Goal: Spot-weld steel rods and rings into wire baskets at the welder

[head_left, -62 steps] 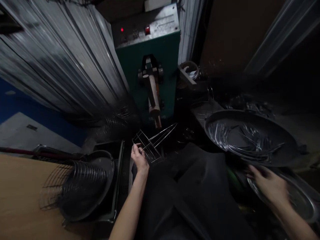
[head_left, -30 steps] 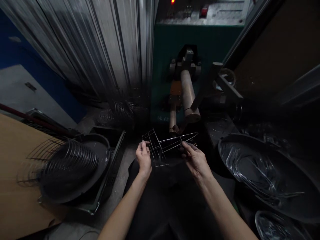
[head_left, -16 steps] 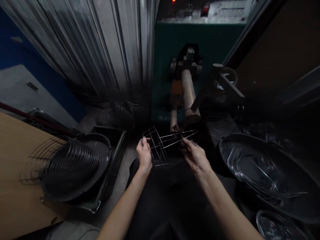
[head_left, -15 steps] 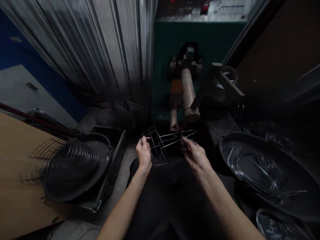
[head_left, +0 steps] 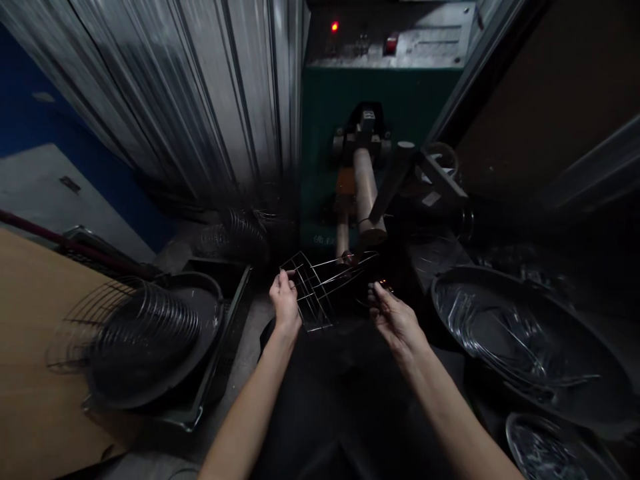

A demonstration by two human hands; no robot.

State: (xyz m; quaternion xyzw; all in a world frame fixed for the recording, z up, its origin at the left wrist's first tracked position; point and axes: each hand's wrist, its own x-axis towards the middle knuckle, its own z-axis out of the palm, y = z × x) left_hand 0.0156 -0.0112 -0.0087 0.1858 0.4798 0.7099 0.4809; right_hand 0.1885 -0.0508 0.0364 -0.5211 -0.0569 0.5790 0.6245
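My left hand [head_left: 286, 300] pinches the left edge of a small wire rack [head_left: 313, 291] made of thin crossed metal rods. The rack's long prongs reach right, to the copper-coloured lower electrode tip [head_left: 346, 258] of a green machine that looks like a spot welder. Whether they touch the tip I cannot tell. To the right of the prongs, apart from them, is my right hand [head_left: 393, 317], thumb and fingers drawn together. Anything between those fingers is too dark to make out. Small orange glints [head_left: 385, 285] show beside its fingertips.
The machine's thick upper arm [head_left: 367, 193] hangs over the rack. On the left, a dark round pan [head_left: 213, 327] holds curved wire grids [head_left: 160, 310]. A large dark basin [head_left: 590, 400] with thin wire pieces stands right, with a smaller bowl [head_left: 515, 433] in front.
My right hand has come off the rack's prongs and sits slightly lower. A red light on the machine's panel now glows, and orange glints have appeared. The view has shifted slightly.
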